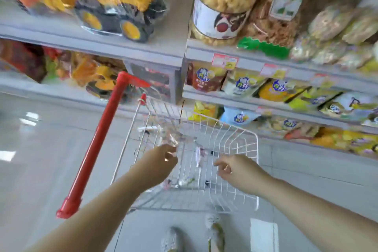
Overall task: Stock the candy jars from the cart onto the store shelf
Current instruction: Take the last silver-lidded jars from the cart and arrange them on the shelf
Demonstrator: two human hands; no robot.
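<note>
A white wire cart (241,143) with a red handle (98,139) stands in front of me at the store shelf (204,51). My left hand (159,163) reaches into the cart from the left, its fingers closed on a clear, blurred plastic container (170,135) held above the basket. Over the cart's right half hovers my right hand (235,170), fingers loosely curled and holding nothing. A few small wrapped candies (185,181) lie on the cart's bottom, and a small packet (198,155) sits between my hands. The picture is motion-blurred.
The shelves on the right hold snack bags (243,85) and a big jar of puffed snacks (223,4). On the left shelves are bagged yellow toy trucks (120,6). Grey tiled floor (41,149) lies to the left. My shoes (214,231) stand just behind the cart.
</note>
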